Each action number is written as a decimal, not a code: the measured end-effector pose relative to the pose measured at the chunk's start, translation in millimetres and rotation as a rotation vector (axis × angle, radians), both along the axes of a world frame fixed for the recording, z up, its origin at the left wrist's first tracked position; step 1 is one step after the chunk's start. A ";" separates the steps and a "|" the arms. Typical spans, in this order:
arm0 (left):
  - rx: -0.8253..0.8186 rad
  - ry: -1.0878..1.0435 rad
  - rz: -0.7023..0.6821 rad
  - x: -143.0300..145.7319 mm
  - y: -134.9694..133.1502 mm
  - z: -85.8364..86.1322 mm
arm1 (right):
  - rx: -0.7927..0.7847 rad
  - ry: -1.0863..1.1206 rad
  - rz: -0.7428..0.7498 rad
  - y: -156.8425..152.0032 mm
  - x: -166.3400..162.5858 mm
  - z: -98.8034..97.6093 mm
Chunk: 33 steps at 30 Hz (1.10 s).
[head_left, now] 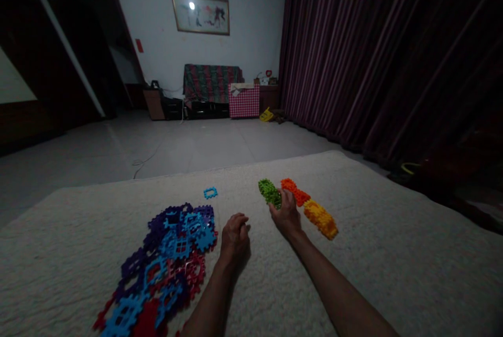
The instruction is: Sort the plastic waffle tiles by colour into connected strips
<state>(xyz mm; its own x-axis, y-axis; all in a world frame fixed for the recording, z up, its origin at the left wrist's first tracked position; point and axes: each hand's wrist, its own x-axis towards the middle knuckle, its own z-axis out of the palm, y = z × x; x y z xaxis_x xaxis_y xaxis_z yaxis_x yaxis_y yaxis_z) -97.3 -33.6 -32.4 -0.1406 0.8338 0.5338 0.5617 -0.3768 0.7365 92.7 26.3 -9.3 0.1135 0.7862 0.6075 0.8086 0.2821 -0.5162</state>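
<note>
We stretch both forearms forward over the pale cloth (393,253), our left hand (234,237) beside the pile of blue, purple and red pieces (168,245), our right hand (286,212) farther out. Orange pieces (289,185) and yellow pieces (320,219) lie just right of it; a blue frame (205,194) sits beyond the pile. The left curls loosely — contents we cannot tell — while the right closes narrowly on the green pieces' (268,190) near end.

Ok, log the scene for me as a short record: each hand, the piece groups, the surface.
Left hand: fingers curled, no piece visible in it, right of the mixed pile
Right hand: at the near end of the green pieces; grip unclear
Mixed pile: purple, blue, red
Right side: orange pieces, yellow pieces nearer
Apart: one light-blue frame, beyond the pile
Surface: pale textured cover
</note>
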 end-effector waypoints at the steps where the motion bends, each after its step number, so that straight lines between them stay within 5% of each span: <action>1: 0.001 0.006 -0.004 0.1 -0.5 0.7 | 0.006 -0.003 0.004 3.1 0.0 -0.9; 18: 0.006 0.031 0.007 0.8 -3.7 3.5 | 0.015 0.053 0.082 6.8 3.1 -1.7; 25: 0.011 0.026 -0.011 -0.9 -2.1 4.3 | 0.081 -0.011 0.337 -8.0 -7.1 7.5; 33: -0.015 0.030 0.001 0.3 -2.3 3.8 | -0.042 -0.044 -0.056 6.3 5.2 -2.1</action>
<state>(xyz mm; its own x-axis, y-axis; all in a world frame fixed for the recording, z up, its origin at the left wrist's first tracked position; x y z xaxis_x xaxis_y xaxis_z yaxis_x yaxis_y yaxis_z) -97.0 -35.8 -28.5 -0.1254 0.8417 0.5252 0.5843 -0.3652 0.7247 97.9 32.7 -11.4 0.1324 0.8039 0.5798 0.8447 0.2145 -0.4903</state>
